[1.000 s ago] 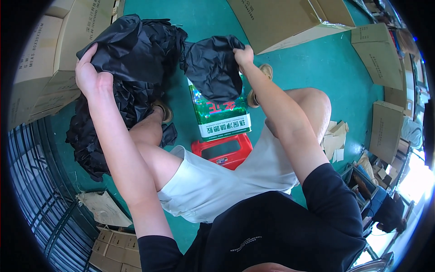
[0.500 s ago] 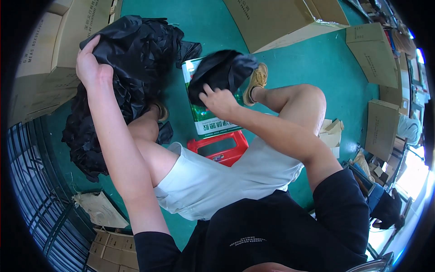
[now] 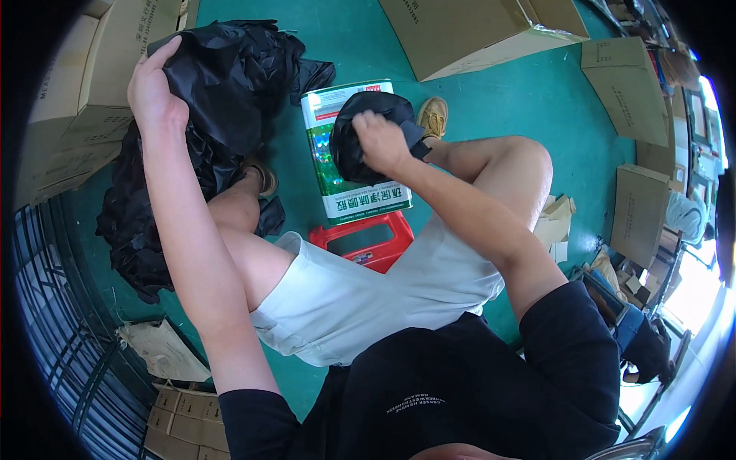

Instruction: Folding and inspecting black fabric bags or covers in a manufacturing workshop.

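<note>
At the upper left, my left hand (image 3: 159, 96) pinches the edge of a big crumpled heap of thin black sheet material (image 3: 222, 84), which spills down beside my left leg. My right hand (image 3: 379, 142) is curled over a smaller black piece (image 3: 356, 165) of the same shiny material, its fingertips slightly blurred. That piece lies bunched over a green and white rectangular tin (image 3: 349, 205) between my legs and hides much of its middle. A red plastic frame with an opening (image 3: 399, 253) shows at the near end of the tin.
Large cardboard boxes stand at the far left (image 3: 130, 61), far middle (image 3: 460, 38) and right (image 3: 640, 215). Torn cardboard (image 3: 556, 222) lies beyond my right knee. A dark metal rack (image 3: 57, 307) runs along the left, with stacked small cartons (image 3: 184, 422) near its lower end.
My right hand has moved slightly up and right, and its black piece has bunched up, showing more of the tin's left side. My left hand stays at the heap's edge.
</note>
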A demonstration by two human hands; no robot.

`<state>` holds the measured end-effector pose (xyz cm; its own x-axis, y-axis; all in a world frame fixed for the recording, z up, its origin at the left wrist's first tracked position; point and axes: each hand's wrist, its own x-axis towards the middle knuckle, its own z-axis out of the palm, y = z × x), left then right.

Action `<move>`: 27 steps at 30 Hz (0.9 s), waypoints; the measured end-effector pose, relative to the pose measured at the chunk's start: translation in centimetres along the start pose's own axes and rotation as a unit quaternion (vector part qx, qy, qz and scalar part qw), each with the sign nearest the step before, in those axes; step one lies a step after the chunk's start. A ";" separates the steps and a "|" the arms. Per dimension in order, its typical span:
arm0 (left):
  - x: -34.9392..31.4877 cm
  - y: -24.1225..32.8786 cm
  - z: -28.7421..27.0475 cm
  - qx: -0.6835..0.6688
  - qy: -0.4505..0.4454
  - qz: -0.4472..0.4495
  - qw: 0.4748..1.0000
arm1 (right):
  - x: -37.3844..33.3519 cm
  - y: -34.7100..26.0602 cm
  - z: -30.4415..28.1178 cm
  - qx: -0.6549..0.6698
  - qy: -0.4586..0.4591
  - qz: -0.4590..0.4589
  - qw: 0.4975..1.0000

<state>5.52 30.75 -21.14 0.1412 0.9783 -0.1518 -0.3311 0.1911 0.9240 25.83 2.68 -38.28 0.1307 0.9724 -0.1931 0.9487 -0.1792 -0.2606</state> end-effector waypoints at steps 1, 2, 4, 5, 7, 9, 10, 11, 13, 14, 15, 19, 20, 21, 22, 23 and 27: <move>-0.1 0.1 0.0 0.002 0.002 0.001 1.000 | 1.1 0.5 -0.4 -0.037 0.040 0.009 0.998; -0.2 0.2 0.0 0.011 0.006 0.005 1.000 | 1.8 0.8 -0.7 -0.060 0.112 -0.014 0.992; 0.0 0.3 -0.1 0.020 0.009 0.013 1.000 | 3.0 1.4 -1.3 -0.143 0.236 -0.064 0.959; -0.1 0.2 -0.3 0.009 -0.009 0.010 1.000 | 3.4 1.9 -0.7 -0.141 0.238 -0.065 0.959; 0.6 -0.3 0.0 -0.003 -0.034 0.013 0.999 | 4.8 3.8 0.3 -0.106 0.125 -0.124 0.979; 1.2 -0.6 -0.7 0.068 -0.024 0.035 0.997 | 7.2 3.2 -0.2 -0.023 -0.003 -0.054 0.998; 0.0 -0.1 0.0 0.115 0.005 0.058 0.992 | 8.1 2.2 -1.8 0.066 0.065 -0.076 0.993; -0.1 -0.9 0.1 0.153 0.065 0.107 0.980 | 8.9 1.2 -3.4 0.155 0.132 -0.096 0.974; -1.3 0.0 0.3 0.247 0.054 0.119 0.960 | 10.3 -1.6 -7.9 0.205 0.155 -0.096 0.962; -1.0 0.3 -0.2 0.282 0.032 0.138 0.949 | 11.0 -2.7 -10.1 0.294 0.150 -0.108 0.938; -0.4 0.6 -0.7 0.281 0.034 0.143 0.948 | 11.5 -3.5 -12.3 0.379 0.144 -0.118 0.906; 2.0 2.7 -5.1 0.217 0.178 0.249 0.927 | 10.4 -5.5 -17.8 0.475 0.137 -0.176 0.851; 2.0 3.1 -5.9 0.235 0.241 0.247 0.909 | 9.7 -5.6 -18.7 0.440 0.210 -0.201 0.850; 1.6 3.7 -6.3 0.252 0.302 0.244 0.886 | 8.8 -5.6 -19.4 0.402 0.282 -0.225 0.841; 0.0 4.2 -3.8 0.369 0.403 0.142 0.825 | 7.9 -5.3 -19.8 0.373 0.286 -0.191 0.862; -0.1 3.4 -3.5 0.367 0.402 0.142 0.827 | 7.5 -4.5 -19.7 0.371 0.288 -0.191 0.862; -2.3 0.2 -1.0 0.299 -0.102 0.150 0.937 | 7.4 -3.3 -18.4 0.320 0.265 -0.184 0.891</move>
<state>4.16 28.58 -20.97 0.3204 0.9336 0.1603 0.1883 -0.2286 0.9551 28.96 13.21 -21.49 0.1229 0.8866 0.4458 0.6196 0.2824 -0.7324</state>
